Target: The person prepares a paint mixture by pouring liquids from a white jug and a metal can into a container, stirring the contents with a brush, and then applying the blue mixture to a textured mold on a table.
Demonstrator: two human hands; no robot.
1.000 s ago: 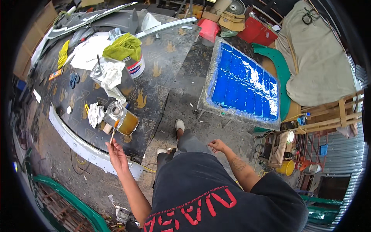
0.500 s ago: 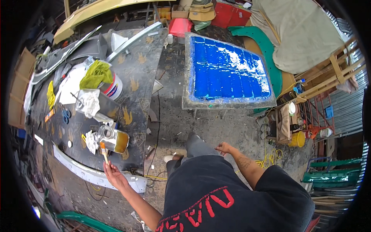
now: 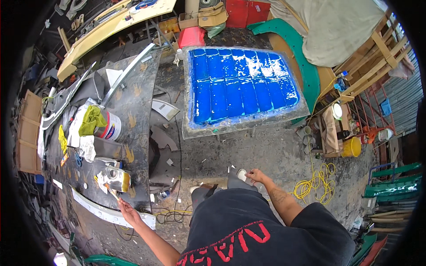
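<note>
My left hand [image 3: 128, 213] is closed around the pale handle of a paintbrush [image 3: 113, 193]. The brush head points to the metal can [image 3: 116, 174], which lies on the dark table [image 3: 133, 150]; I cannot tell whether they touch. Amber colour shows at the can's right end. A crumpled white cloth [image 3: 88, 148] lies farther up the table, beside a white bucket [image 3: 113, 126] with a yellow-green cloth [image 3: 92, 119] over it. In front of my body, my right hand [image 3: 255, 175] hangs with loosely bent fingers apart and nothing visible in them.
A large panel with a glossy blue surface [image 3: 230, 95] stands ahead. Coiled yellow cable [image 3: 313, 184] lies on the floor at right, near a yellow bucket [image 3: 352, 148]. A curved white strip [image 3: 106, 209] runs along the table's near edge. Green curved parts [image 3: 309, 66] stand behind the panel.
The view has turned and shifted, so the table and panel sit farther left. The brush head has come nearer the can. My right hand stays in front of my body.
</note>
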